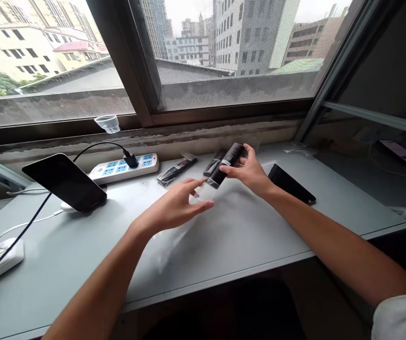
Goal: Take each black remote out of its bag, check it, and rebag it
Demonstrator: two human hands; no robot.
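Note:
My right hand (249, 172) grips a black cylinder-like item (232, 155) with small print and a white label, tilted above the desk. Its lower end points toward my left hand (180, 200), whose thumb and fingers are apart. Clear plastic film (206, 192) hangs beside the left fingers; whether they touch it cannot be made out. Behind the hands, a plastic-wrapped black item (177, 171) lies on the desk, and another wrapped item (213, 162) is partly hidden by the cylinder. A black flat case (291, 184) rests right of my right hand.
A tablet (64, 182) leans on a stand at the left. Behind it is a white power strip (125, 167) with a plugged-in black charger (131, 159). A clear plastic cup (108, 123) sits on the sill. Cables and another white strip (1, 262) are at far left.

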